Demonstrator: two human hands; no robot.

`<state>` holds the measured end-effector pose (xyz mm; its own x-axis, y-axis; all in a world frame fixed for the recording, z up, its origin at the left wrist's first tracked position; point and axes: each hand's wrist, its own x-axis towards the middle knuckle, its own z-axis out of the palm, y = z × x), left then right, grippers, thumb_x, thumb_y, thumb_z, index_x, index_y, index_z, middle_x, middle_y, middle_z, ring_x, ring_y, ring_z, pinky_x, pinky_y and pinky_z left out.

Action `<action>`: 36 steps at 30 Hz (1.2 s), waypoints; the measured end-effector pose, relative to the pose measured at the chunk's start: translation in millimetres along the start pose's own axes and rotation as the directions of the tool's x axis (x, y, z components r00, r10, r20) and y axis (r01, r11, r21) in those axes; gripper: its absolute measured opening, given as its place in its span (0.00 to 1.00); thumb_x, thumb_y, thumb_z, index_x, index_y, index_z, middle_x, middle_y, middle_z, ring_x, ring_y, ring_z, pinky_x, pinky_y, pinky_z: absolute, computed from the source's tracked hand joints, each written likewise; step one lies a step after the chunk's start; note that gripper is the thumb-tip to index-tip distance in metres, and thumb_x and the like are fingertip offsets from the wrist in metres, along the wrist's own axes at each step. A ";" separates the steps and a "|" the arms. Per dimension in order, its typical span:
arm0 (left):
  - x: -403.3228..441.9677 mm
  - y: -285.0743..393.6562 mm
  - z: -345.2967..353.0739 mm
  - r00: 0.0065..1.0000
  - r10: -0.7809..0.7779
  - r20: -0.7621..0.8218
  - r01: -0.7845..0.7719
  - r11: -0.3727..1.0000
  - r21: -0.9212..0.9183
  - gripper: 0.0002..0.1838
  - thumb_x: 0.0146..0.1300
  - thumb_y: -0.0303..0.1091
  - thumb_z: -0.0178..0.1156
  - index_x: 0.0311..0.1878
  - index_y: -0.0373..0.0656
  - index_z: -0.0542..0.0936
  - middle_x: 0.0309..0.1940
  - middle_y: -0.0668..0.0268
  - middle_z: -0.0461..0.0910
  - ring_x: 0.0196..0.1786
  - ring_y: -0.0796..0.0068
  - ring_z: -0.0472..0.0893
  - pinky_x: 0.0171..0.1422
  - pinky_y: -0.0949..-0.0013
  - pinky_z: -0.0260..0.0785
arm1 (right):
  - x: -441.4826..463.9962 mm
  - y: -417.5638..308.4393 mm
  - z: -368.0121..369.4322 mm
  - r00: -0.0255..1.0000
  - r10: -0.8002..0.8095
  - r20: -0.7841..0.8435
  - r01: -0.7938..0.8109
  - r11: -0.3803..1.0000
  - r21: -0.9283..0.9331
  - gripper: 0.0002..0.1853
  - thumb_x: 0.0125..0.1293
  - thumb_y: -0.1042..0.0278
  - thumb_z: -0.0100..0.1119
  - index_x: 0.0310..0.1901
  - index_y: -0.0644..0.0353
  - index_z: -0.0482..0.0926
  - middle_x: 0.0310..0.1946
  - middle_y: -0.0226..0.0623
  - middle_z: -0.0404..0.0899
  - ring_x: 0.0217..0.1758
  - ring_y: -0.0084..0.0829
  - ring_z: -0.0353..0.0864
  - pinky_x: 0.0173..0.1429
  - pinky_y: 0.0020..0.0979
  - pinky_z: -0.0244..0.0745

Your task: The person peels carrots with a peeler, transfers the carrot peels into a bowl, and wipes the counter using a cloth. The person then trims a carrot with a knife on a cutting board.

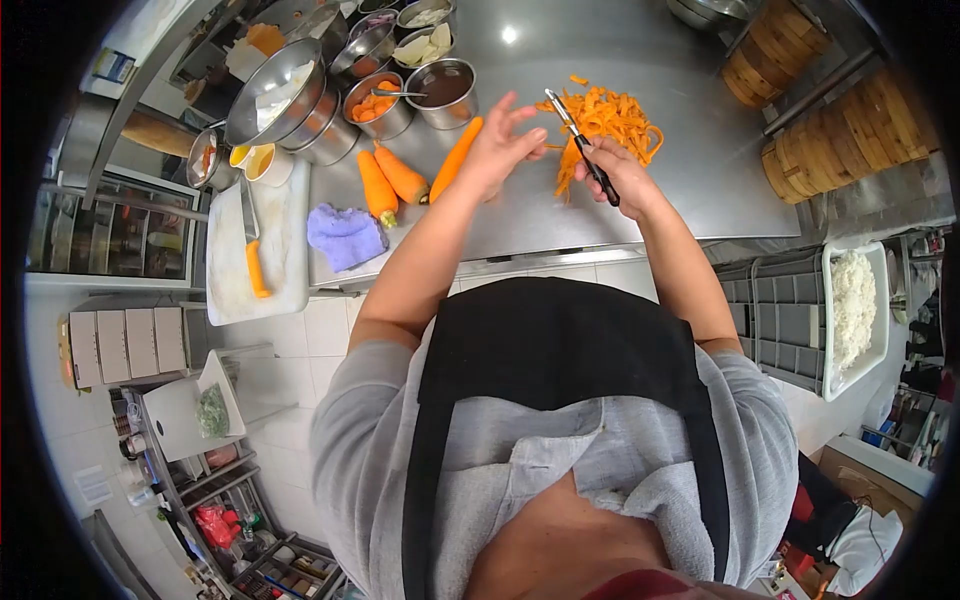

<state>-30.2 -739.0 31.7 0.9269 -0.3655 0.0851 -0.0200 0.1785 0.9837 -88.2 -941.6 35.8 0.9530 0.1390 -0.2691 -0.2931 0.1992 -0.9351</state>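
My right hand (623, 178) is wrapped around the black handle of a peeler (572, 127), whose metal end points away to the upper left. Just left of it, my left hand (503, 146) has its fingers spread, with no object in its palm. A loose pile of orange carrot peelings (618, 112) lies on the steel table, beyond and under the peeler. Some strands hang near my left fingertips. Left of my left hand lie several whole carrots: a slim carrot (457, 160) beside my wrist, and a thicker carrot (377, 187) next to another carrot (403, 173).
A purple cloth (346, 237) lies near the table's front edge. Left of it, an orange-handled knife (257, 265) rests on a white cutting board (228, 295). Steel bowls (312, 128) and a pot of dark liquid (443, 92) stand behind. Bamboo steamers (845, 140) are at the right.
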 end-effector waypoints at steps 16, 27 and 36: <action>59.2 -84.7 71.3 0.940 0.305 0.151 -0.252 0.325 0.911 0.15 0.66 0.32 0.59 0.53 0.36 0.77 0.45 0.66 0.79 0.46 0.75 0.78 0.54 0.73 0.70 | 0.7 -12.2 -89.6 0.990 -0.042 0.136 0.026 0.993 0.119 0.10 0.70 0.60 0.52 0.43 0.57 0.67 0.26 0.32 0.74 0.19 0.20 0.68 0.20 0.23 0.63; 52.9 -41.5 102.7 0.979 -0.128 -0.156 0.170 0.941 0.293 0.08 0.67 0.33 0.59 0.40 0.36 0.79 0.35 0.69 0.80 0.39 0.83 0.76 0.47 0.78 0.69 | -0.7 -6.9 -85.8 0.859 -0.512 -0.030 0.238 0.450 -0.861 0.13 0.63 0.63 0.58 0.44 0.62 0.71 0.40 0.46 0.79 0.42 0.50 0.79 0.44 0.44 0.74; 48.3 -56.9 92.6 0.978 -0.003 -0.211 0.077 0.936 0.342 0.06 0.66 0.30 0.59 0.38 0.36 0.79 0.30 0.71 0.79 0.36 0.85 0.76 0.44 0.78 0.69 | 4.0 -1.2 -88.1 0.817 -0.577 0.022 0.359 0.478 -0.802 0.13 0.61 0.63 0.61 0.42 0.60 0.73 0.38 0.44 0.78 0.41 0.46 0.79 0.41 0.43 0.74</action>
<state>-19.0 -851.4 -5.5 0.9851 -0.1653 0.0466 -0.0755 -0.1736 0.9819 -77.3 -1026.8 15.5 0.9456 0.0201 0.3248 0.2636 -0.6325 -0.7283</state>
